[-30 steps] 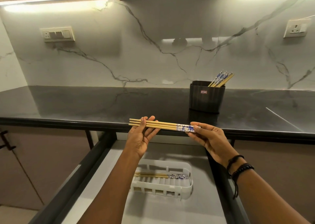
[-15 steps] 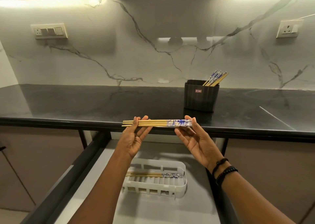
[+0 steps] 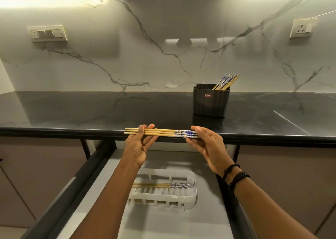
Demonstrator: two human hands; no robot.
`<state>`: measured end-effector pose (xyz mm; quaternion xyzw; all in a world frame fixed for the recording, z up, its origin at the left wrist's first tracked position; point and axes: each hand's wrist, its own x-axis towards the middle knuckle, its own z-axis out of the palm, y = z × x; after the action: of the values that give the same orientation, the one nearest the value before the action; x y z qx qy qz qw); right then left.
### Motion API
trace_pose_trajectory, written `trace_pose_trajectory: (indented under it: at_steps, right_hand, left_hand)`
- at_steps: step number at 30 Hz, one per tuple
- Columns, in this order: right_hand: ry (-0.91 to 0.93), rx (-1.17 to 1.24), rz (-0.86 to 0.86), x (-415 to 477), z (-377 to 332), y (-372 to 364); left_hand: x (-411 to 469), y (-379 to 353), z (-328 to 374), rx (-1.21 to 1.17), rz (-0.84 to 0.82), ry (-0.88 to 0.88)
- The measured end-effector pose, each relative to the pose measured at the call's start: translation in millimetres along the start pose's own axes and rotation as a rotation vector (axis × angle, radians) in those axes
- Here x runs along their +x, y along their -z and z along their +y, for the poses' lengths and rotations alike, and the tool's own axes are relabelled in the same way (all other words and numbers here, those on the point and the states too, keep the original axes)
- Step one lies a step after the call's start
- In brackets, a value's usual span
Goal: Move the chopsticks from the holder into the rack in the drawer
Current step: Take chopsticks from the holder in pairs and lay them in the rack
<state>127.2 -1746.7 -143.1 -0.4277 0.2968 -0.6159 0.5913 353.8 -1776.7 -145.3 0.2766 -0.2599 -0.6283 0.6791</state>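
A small bundle of wooden chopsticks with blue-and-white patterned ends lies level between my hands, just in front of the counter edge. My left hand pinches the plain tips with thumb over fingers. My right hand holds the patterned ends between thumb and fingers. Below them, a white slotted rack sits in the open drawer with a few chopsticks lying in it. A black holder on the counter keeps several more chopsticks leaning to the right.
The black countertop runs the full width, backed by a marble wall with a switch plate on the left and a socket on the right. Cabinet fronts flank the drawer on both sides.
The bundle has levelled out from a slight tilt. My right hand has opened its palm toward me under the patterned ends. The view has shifted slightly left.
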Motion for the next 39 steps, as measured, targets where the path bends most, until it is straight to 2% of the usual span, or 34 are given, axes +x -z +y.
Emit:
trace_pose_trajectory:
  at_steps: [4,10,19,25,39]
  right_hand:
    - [0.067,-0.149,-0.011,-2.2,0.2,-1.0]
    - [0.044,-0.148,0.01,-1.3,1.7,4.7]
    - [-0.027,-0.063,-0.005,-0.7,-1.6,10.3]
    - [-0.048,-0.066,-0.095,0.6,-2.1,9.5]
    - [-0.035,-0.183,-0.062,1.9,-2.2,12.5]
  left_hand:
    - [-0.9,0.5,1.0,0.013,0.011,-0.003]
    - [-3.7,-1.9,1.0,0.039,0.006,0.009]
    - [-11.0,-14.0,-4.3,0.095,-0.115,0.084]
    - [-9.1,-11.7,-2.0,0.093,-0.075,0.075]
    - [-10.3,-9.2,-3.9,0.122,-0.061,0.124]
